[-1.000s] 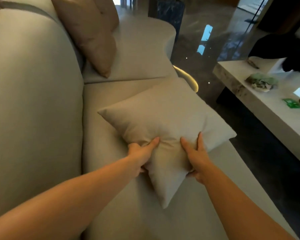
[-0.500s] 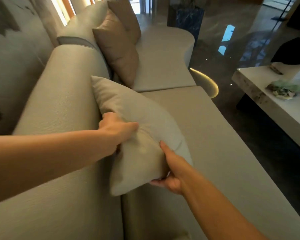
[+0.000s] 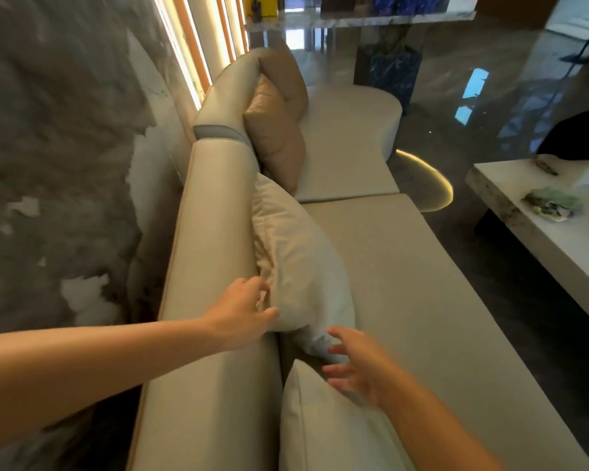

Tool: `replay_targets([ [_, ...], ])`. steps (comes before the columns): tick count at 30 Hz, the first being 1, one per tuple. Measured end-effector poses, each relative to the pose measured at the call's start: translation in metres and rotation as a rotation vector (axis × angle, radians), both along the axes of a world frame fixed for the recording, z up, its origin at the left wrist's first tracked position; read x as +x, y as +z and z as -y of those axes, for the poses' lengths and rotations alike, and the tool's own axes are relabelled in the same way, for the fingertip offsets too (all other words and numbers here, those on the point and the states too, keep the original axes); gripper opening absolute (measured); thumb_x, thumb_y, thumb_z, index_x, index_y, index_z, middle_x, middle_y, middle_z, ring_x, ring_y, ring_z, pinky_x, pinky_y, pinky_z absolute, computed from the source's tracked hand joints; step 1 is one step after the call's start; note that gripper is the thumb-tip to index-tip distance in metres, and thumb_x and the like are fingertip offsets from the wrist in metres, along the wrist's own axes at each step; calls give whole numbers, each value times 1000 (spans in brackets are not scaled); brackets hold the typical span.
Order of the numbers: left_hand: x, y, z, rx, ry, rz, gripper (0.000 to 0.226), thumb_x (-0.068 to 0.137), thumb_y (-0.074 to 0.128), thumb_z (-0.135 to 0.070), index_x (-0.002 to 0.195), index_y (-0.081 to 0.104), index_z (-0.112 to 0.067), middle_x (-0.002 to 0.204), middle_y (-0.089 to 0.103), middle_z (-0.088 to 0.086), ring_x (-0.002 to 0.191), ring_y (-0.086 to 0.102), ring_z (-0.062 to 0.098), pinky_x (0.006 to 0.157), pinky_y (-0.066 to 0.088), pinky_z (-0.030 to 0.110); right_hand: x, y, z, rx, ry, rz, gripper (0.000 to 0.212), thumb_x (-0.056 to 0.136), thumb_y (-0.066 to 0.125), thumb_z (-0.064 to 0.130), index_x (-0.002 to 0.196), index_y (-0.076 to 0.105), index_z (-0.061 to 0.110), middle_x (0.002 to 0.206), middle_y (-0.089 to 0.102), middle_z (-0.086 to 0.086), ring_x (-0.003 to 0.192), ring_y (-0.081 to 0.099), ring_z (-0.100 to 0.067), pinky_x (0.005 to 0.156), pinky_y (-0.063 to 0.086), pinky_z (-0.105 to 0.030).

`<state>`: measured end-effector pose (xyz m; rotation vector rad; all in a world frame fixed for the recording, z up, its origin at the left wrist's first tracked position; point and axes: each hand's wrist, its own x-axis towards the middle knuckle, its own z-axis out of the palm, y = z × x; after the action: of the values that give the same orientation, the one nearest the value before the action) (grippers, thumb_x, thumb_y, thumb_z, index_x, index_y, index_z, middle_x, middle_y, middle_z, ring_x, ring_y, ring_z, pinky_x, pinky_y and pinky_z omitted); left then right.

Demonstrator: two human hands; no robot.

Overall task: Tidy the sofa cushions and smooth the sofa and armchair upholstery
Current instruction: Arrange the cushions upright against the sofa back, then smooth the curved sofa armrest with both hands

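A pale beige cushion stands on edge against the backrest of the long beige sofa. My left hand rests on the backrest top, fingers spread and touching the cushion's near corner. My right hand hovers open, fingers apart, just below that cushion and above a second pale cushion at the bottom of the view. Two tan cushions lean against the backrest farther along.
A white stone coffee table with small green items stands to the right across a dark glossy floor. A marbled wall runs close behind the sofa on the left. A marble console stands at the far end.
The pale cushion went from lying flat on the seat to standing against the backrest. Both hands held it and have now let go, fingers spread.
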<state>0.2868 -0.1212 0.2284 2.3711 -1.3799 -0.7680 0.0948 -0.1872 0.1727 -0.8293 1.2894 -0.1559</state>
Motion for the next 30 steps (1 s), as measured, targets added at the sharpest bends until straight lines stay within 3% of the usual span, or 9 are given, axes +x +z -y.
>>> replay_targets([
  [3, -19, 23, -43, 146, -37, 118, 46, 90, 61, -37, 129, 50, -16, 131, 50, 12, 116, 52, 30, 96, 44, 35, -16, 32, -46, -356, 162, 37, 15, 90, 64, 18, 105, 68, 16, 94, 67, -5, 73, 60, -12, 63, 49, -18],
  [6, -57, 53, -90, 305, -5, 227, 54, 91, 57, -41, 135, 44, -12, 137, 45, 15, 120, 50, 32, 100, 45, 39, -47, 65, -87, -594, 380, 17, 41, 87, 66, 24, 127, 61, 17, 112, 69, -6, 101, 65, -19, 93, 51, -32],
  [8, -97, 76, -127, 362, 36, 271, 56, 92, 56, -43, 137, 43, -11, 137, 46, 15, 119, 51, 32, 99, 46, 42, -86, 80, -105, -699, 503, -76, 53, 86, 64, 25, 137, 54, 13, 128, 64, -14, 117, 59, -27, 101, 45, -37],
  [13, -222, 96, -231, 460, 50, 241, 57, 93, 51, -43, 138, 40, -10, 138, 44, 19, 125, 46, 39, 100, 43, 43, -216, 94, -160, -753, 833, -341, 63, 90, 61, 33, 146, 42, 9, 146, 50, -18, 132, 47, -30, 108, 37, -34],
  [18, -336, 77, -331, 552, -59, 205, 64, 93, 51, -46, 141, 33, -8, 141, 38, 22, 128, 39, 44, 106, 36, 45, -338, 79, -227, -670, 1093, -598, 57, 94, 52, 36, 143, 44, 8, 144, 51, -20, 131, 48, -34, 107, 41, -40],
  [22, -380, 33, -402, 637, -91, 150, 75, 89, 49, -60, 147, 28, -17, 157, 16, 19, 139, 20, 49, 111, 32, 57, -418, 41, -300, -569, 1198, -698, 53, 96, 38, 50, 137, 52, 20, 142, 53, -14, 129, 48, -34, 104, 39, -42],
  [24, -395, 5, -430, 594, -69, 180, 78, 87, 42, -70, 149, 25, -24, 161, 9, 14, 143, 6, 48, 112, 26, 62, -448, 18, -335, -646, 1132, -721, 53, 95, 28, 54, 138, 47, 31, 149, 45, -9, 136, 36, -34, 110, 26, -50],
  [27, -418, -27, -451, 475, 13, 238, 84, 84, 25, -78, 154, 7, -35, 165, -9, 5, 143, -22, 47, 111, 3, 73, -465, 4, -360, -817, 1029, -729, 60, 94, 15, 62, 149, 25, 41, 161, 24, -2, 148, 11, -35, 116, 5, -59],
  [30, -431, -48, -459, 348, 100, 232, 80, 75, 12, -87, 148, -1, -55, 164, -16, -2, 136, -38, 45, 103, -18, 76, -468, -3, -369, -957, 982, -747, 65, 89, 7, 67, 148, 22, 46, 160, 28, 0, 148, 13, -35, 117, 6, -60],
])
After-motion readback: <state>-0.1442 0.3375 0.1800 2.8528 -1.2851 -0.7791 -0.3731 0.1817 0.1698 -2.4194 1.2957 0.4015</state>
